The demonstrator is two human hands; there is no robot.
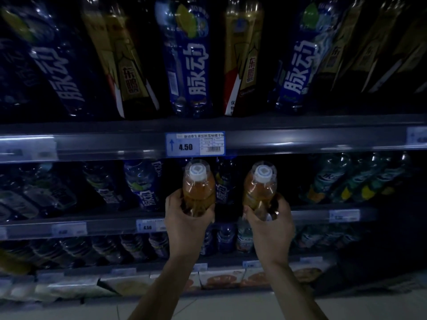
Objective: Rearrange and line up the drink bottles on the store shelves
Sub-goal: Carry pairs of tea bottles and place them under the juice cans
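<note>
Here, nearest the camera, two bare forearms reach up and forward. The left hand (184,218) has its fingers (172,202) wrapped around the lower body of one orange drink bottle (198,190); the right hand (270,225) is closed the same way on a second orange bottle (260,190). Both bottles stand upright, long axes vertical, white caps up, side by side but apart, in front of the middle shelf (323,213). Beyond them lies a dark gap among blue-labelled bottles (143,188), straight ahead of both hands and about equally near each. Above, the price tag (195,144) fronts the upper shelf.
</note>
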